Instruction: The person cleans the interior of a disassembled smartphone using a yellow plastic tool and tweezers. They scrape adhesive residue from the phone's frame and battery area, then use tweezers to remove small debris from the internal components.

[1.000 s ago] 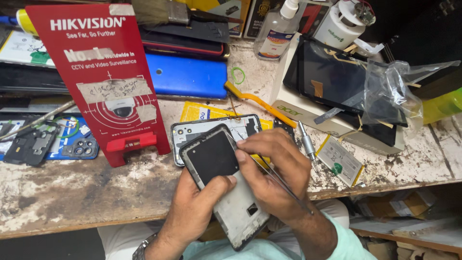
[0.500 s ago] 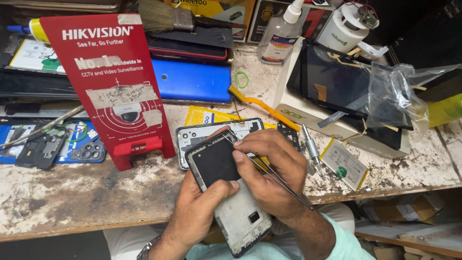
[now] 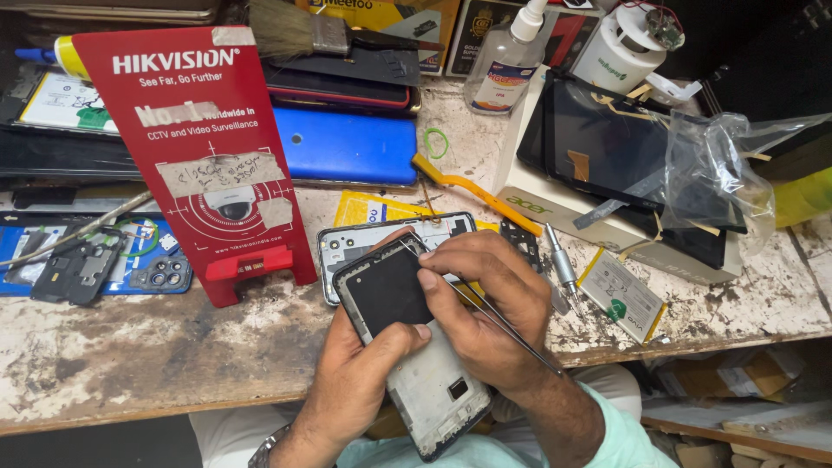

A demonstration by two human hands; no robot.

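We've got the opened phone frame (image 3: 416, 347) tilted just above the bench edge, our left hand (image 3: 351, 386) wrapped under it with the thumb pressing its dark panel. Our right hand (image 3: 481, 303) pinches thin tweezers (image 3: 498, 316) at the top edge. One slip there could gouge the panel, or tip the frame off toward our lap.
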